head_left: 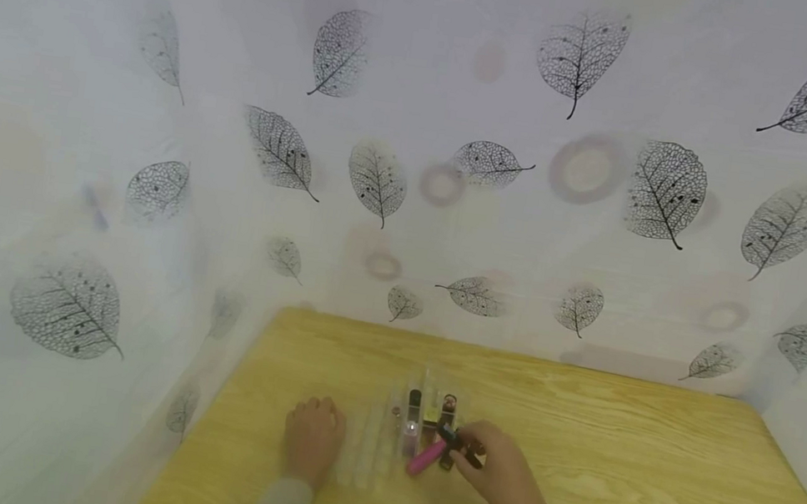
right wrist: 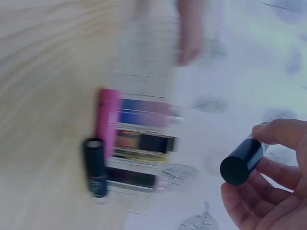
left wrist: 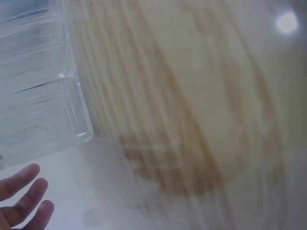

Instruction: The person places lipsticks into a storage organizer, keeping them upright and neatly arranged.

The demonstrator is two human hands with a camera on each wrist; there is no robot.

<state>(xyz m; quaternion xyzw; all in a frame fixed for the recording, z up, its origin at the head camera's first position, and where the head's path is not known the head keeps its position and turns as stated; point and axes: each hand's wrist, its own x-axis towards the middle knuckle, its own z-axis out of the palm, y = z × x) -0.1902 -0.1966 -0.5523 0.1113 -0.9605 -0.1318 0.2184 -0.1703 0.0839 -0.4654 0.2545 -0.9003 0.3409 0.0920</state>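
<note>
A clear plastic organizer [head_left: 368, 448] with narrow compartments lies on the table, holding several cosmetic tubes toward its right end. My right hand [head_left: 501, 470] pinches a black lipstick tube [right wrist: 242, 162] between thumb and fingers, its round dark end facing the right wrist camera. Along the organizer's near side lie a pink tube [head_left: 426, 458] and a second black tube [right wrist: 95, 167]. My left hand [head_left: 315, 440] rests at the organizer's left end. In the left wrist view its loosely bent fingers [left wrist: 29, 199] are beside the clear wall, gripping nothing.
The wood-grain table [head_left: 633, 474] extends to the right of the organizer and behind it. White sheeting [head_left: 451, 233] printed with dark leaves rises at the back and both sides. The right wrist view is blurred around the organizer.
</note>
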